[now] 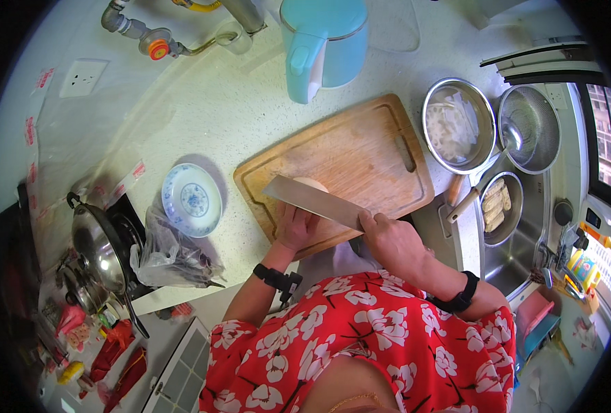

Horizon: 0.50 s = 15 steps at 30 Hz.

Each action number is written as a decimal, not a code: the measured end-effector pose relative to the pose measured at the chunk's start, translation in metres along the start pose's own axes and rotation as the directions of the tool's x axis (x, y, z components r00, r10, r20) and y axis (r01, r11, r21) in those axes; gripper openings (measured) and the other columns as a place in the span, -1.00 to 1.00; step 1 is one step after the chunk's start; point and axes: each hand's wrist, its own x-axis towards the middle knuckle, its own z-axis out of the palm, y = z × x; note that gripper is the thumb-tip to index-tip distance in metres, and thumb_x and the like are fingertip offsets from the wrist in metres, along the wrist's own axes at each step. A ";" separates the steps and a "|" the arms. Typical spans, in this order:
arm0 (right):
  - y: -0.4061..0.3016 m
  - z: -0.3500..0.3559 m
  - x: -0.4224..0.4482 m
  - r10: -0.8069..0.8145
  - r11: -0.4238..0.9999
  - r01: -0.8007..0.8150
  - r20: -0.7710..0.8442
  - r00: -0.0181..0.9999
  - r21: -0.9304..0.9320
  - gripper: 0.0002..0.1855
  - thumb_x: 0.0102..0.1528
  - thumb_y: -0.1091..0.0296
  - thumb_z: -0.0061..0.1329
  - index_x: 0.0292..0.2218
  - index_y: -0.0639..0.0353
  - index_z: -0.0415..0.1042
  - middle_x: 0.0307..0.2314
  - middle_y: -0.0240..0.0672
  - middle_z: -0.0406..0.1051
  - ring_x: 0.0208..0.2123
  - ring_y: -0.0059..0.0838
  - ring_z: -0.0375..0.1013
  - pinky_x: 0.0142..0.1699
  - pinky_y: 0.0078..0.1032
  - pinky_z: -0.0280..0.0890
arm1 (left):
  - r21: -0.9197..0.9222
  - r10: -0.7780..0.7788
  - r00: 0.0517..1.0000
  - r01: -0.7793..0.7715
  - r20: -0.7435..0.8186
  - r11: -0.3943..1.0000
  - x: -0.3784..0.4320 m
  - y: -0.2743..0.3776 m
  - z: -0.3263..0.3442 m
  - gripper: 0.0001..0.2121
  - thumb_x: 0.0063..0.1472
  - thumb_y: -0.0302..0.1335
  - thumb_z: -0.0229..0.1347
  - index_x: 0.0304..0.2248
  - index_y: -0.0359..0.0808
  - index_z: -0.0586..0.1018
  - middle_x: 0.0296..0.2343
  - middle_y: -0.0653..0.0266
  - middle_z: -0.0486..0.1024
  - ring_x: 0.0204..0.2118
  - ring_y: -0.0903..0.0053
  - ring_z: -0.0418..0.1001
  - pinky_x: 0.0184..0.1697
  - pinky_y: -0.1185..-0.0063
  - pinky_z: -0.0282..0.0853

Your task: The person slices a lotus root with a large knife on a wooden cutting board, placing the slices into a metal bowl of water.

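Note:
My right hand (396,242) grips the handle of a Chinese cleaver (318,204), whose broad blade slants up and left over the wooden cutting board (357,149). Beneath the blade lies a pale, rounded piece of food (311,184); only its far edge shows, so I cannot tell its kind. My left hand (296,227) is at the board's near left part, holding that piece, its fingertips partly hidden by the blade. Whether the edge touches the food is hidden too.
A blue-patterned white dish (194,199) and a plastic bag (169,253) are left of the board. Behind it stands a blue electric kettle (326,46). To the right are a pot of sliced lotus root (452,129), a mesh strainer (530,129) and a pan (496,206) by the sink (522,258).

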 end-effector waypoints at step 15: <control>-0.008 0.009 0.036 0.042 0.998 -0.045 0.083 0.996 0.037 -0.84 0.03 0.53 -0.11 -0.30 0.37 0.27 -0.55 -0.01 0.45 -0.52 -0.08 0.52 -0.46 -0.29 0.41 | -0.044 0.034 0.999 -0.033 0.025 0.998 0.002 -0.006 -0.002 -0.74 0.06 -0.40 0.23 -0.21 -0.21 0.57 -0.12 0.15 0.43 -0.01 0.11 0.31 0.07 0.21 0.25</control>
